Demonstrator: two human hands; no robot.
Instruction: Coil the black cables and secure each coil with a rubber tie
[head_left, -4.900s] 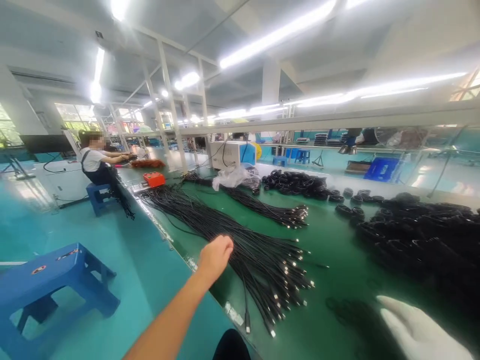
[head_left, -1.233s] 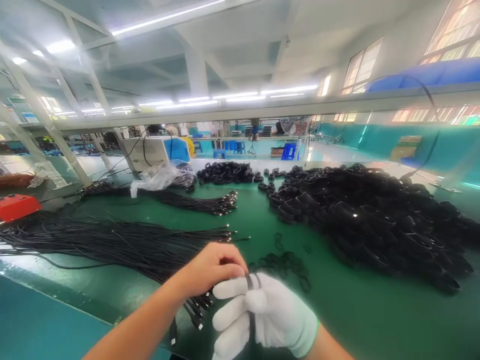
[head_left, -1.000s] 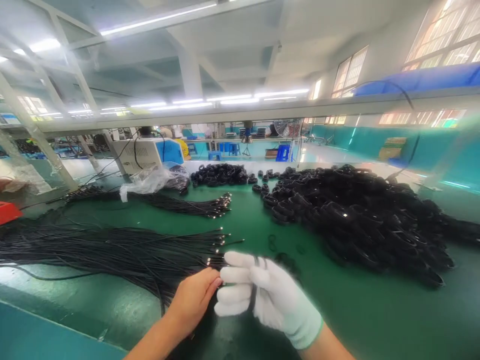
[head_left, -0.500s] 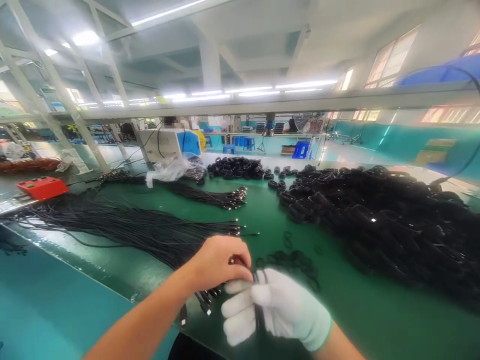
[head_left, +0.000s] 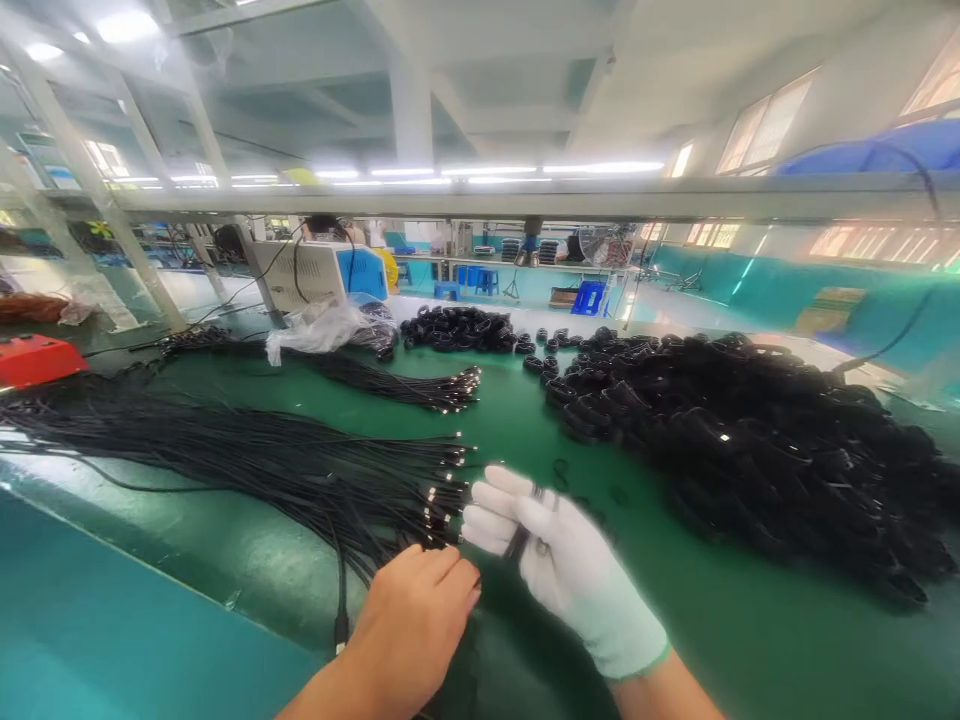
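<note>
Your right hand [head_left: 559, 550], in a white glove, pinched a black cable [head_left: 517, 541] between thumb and fingers above the green table [head_left: 517, 425] on a workshop floor. Dark bands [head_left: 537, 491] crossed the glove near its index finger. Your bare left hand [head_left: 420, 615] was curled just beside it, back upward, fingertips turned from view; whether it gripped anything could not be told, nor whether the 2 hands touched.

By the look of that pinch, the step in hand was close finger work on 1 cable. The next move seemed to call for a firm right hold and left fingers kept free of the loose plugs nearby.

Beyond your left hand, a large bundle of straight black cables [head_left: 247, 445] fanned its pale tips toward the glove; a smaller bundle [head_left: 382, 380] lay behind it. To the right rose a mound of coiled black cables [head_left: 735, 450].

Farther back, a crumpled clear plastic bag [head_left: 319, 330] lay before a white-and-blue machine [head_left: 300, 275], with dark items in or under it. A blue crate [head_left: 589, 297] stood in the background, its contents too small to tell.
</note>
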